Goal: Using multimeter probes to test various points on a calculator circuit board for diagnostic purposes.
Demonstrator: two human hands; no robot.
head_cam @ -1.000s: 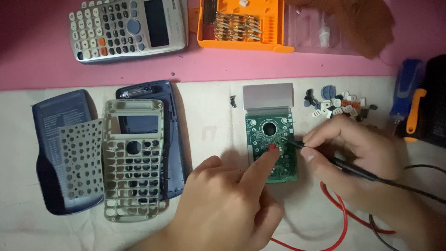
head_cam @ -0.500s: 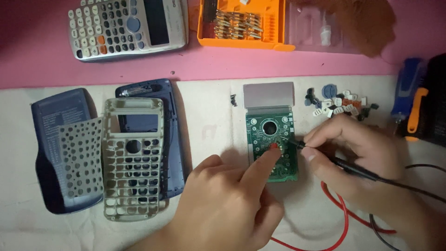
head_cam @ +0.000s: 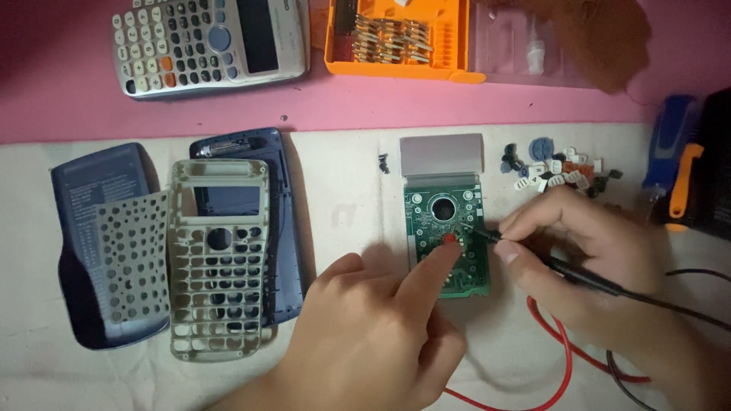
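Right hand (head_cam: 586, 251) grasping black probe (head_cam: 563, 266) on circuit board (head_cam: 445, 236), left hand (head_cam: 381, 335) pinching red probe (head_cam: 451, 240), keycaps (head_cam: 556, 167) nearby.

**Lighting and image quality, head view**

Soft, even, moderately bright light with a warm pink cast. Faint shadows lie under the left hand (head_cam: 373, 335) and beside the calculator shell (head_cam: 221, 259). Detail is slightly soft throughout; the right edge darkens.

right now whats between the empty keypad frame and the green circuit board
In the head view, mostly bare cream cloth. The dark blue back shell under the keypad frame juts out towards the green circuit board, and the left hand crosses lower down.
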